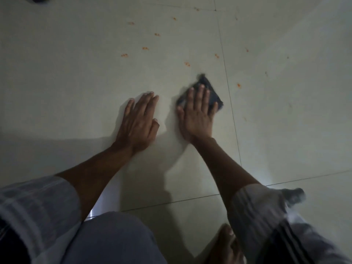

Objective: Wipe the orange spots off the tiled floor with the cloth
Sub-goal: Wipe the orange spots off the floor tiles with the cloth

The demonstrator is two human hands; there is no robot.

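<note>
At centre frame I see the left hand [138, 121] lying flat on the floor [76, 73], fingers straight. Just right of it, the right hand [197, 113] presses the dark cloth [209, 86] down with straight fingers. Orange spots [145, 48] dot the tiles above both hands, toward upper centre.

Pale striped sleeves [47, 202] pushed up, grey trousers [114, 239], bare foot [226, 242]

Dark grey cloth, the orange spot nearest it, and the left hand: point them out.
dark grey cloth [206, 81]: head view, bare far corner.
nearest orange spot [187, 64]: head view, its middle.
left hand [138, 119]: head view, back of hand.
</note>
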